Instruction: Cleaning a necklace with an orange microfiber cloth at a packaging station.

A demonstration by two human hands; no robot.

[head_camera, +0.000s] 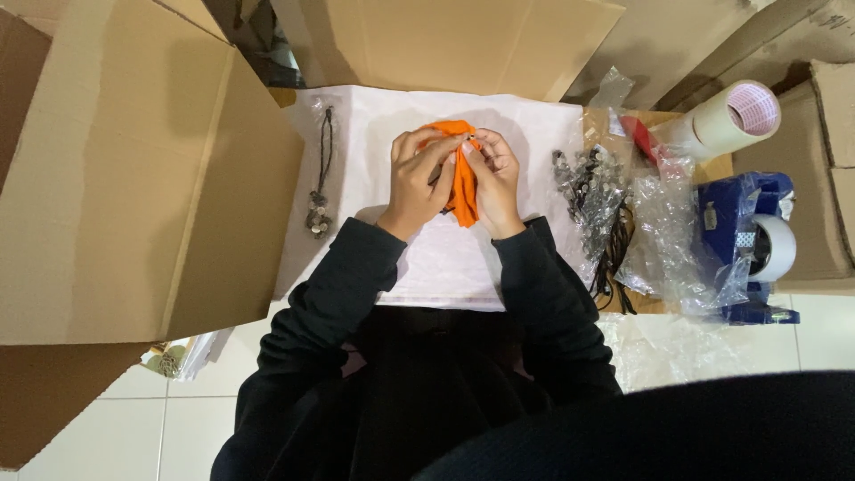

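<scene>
While both arms reach in from the near edge, I see the left hand and the right hand meeting over the middle of the white sheet that covers the work surface. Between them sits an orange cloth, bunched up and held above the sheet's far half. My left hand has its fingers curled and pressed onto the cloth from the left side; my right hand pinches the cloth's upper part with fingertips drawn together. A small dark item seems caught between the fingertips, but I cannot tell what it is.

Near the sheet's left edge lies a dark cord necklace with pale beads inside a clear bag, well apart from the hands. Along the right edge I see a heap of similar beaded necklaces with dark cords trailing toward the near side, and beside them crumpled clear plastic bags. Farther right stands a blue tape dispenser holding a white roll, and behind it, toward the far right corner, a large roll of pale tape. A big open cardboard box flanks the sheet on the left.
</scene>
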